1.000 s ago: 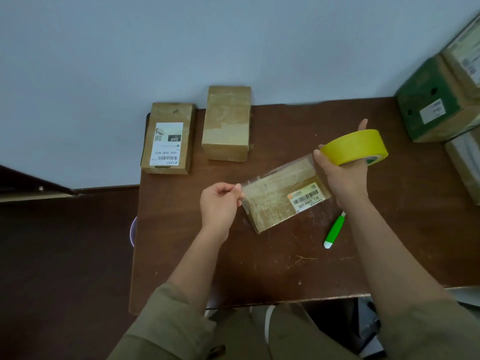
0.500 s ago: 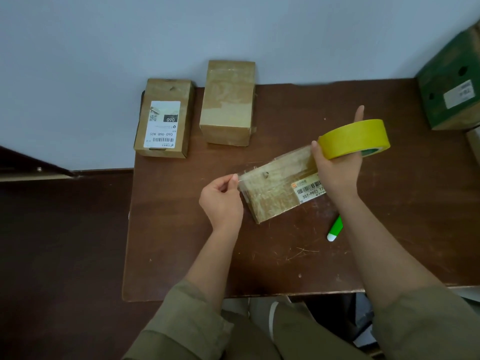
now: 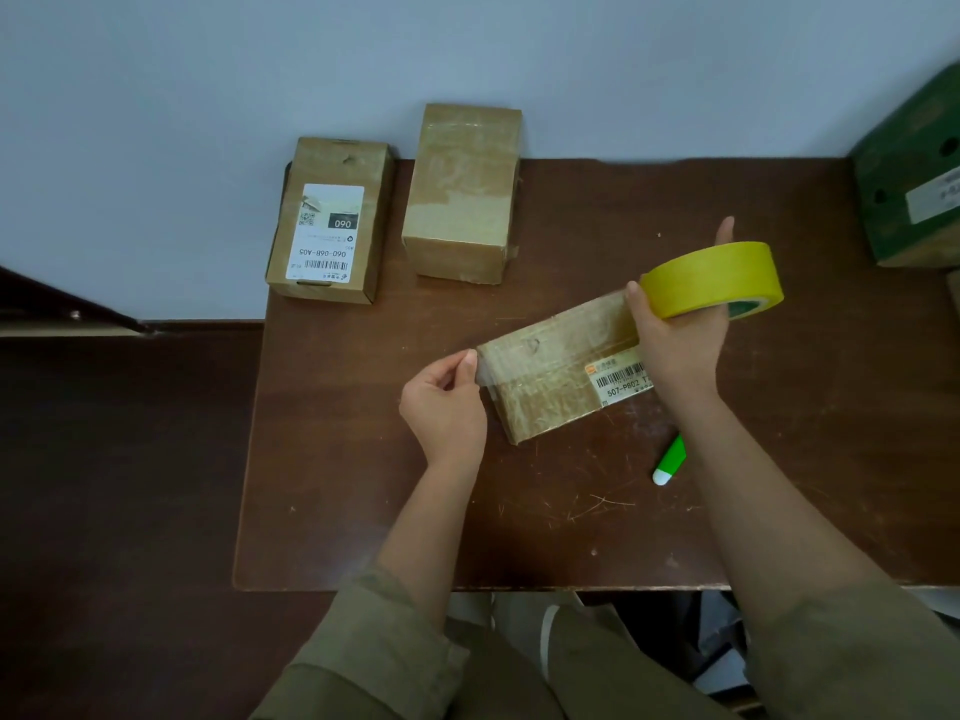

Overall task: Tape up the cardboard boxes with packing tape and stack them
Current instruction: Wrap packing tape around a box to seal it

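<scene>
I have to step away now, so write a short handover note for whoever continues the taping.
Left hand pinches the free end of clear tape at the near box's left edge. Right hand grips the yellow tape roll above the box's right end. Two more boxes, labelled box and plain box, stand apart at the table's far edge. Strip not yet pressed down or cut; nothing stacked.

Bare brown wooden table (image 3: 363, 511) lies open nearer the viewer than the flat cardboard box with barcode label (image 3: 550, 387); behind it two upright cardboard boxes (image 3: 460, 200) line the wall, a green pen (image 3: 670, 459) just beside it
</scene>
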Available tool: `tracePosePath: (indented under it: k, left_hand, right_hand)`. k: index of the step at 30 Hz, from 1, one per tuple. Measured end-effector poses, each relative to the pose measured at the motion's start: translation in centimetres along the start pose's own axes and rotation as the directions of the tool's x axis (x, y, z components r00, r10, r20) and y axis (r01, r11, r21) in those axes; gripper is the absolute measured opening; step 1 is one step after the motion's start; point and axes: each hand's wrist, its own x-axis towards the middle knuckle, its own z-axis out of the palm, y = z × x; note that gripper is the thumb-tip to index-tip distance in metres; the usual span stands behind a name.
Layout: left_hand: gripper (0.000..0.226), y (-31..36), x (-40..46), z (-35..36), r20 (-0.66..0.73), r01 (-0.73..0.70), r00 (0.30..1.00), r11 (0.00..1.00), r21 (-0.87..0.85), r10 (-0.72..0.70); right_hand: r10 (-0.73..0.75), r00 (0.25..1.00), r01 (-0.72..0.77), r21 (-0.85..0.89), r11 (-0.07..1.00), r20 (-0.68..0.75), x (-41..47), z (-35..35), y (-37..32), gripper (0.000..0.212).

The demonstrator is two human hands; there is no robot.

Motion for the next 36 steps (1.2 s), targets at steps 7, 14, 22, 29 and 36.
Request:
tracePosePath:
  k: [7,14,22,29,36]
  left_hand:
    - [0.007,-0.3,0.2,0.3,0.007,-0.006,1.0,1.0,0.015,0.006]
    - [0.007,-0.9,0.6,0.6,0.003,0.007,1.0,1.0,0.027,-0.007]
    - [0.008,-1.2,0.9,0.8,0.006,-0.02,1.0,0.999,0.032,0.02]
    - [0.021,-1.4,0.7,0.6,0.039,-0.14,0.99,0.987,0.085,0.137]
    - [0.028,-1.4,1.2,0.6,0.096,-0.223,0.973,0.964,0.143,0.21]
  right_hand:
    - [0.003,1.0,-0.003,-0.007,1.0,-0.023,0.1,0.2,0.1,0.096]
    - [-0.006,0.999,0.004,-0.054,0.999,-0.039,0.4,0.4,0.6,0.095]
    - [-0.003,0.998,0.0,-0.055,0.998,-0.063,0.1,0.5,1.3,0.094]
    - [-0.001,0.997,-0.006,-0.1,0.995,-0.072,0.1,0.6,1.9,0.093]
    - [0.002,0.996,-0.015,-0.136,0.991,-0.093,-0.2,1.1,2.0,0.09]
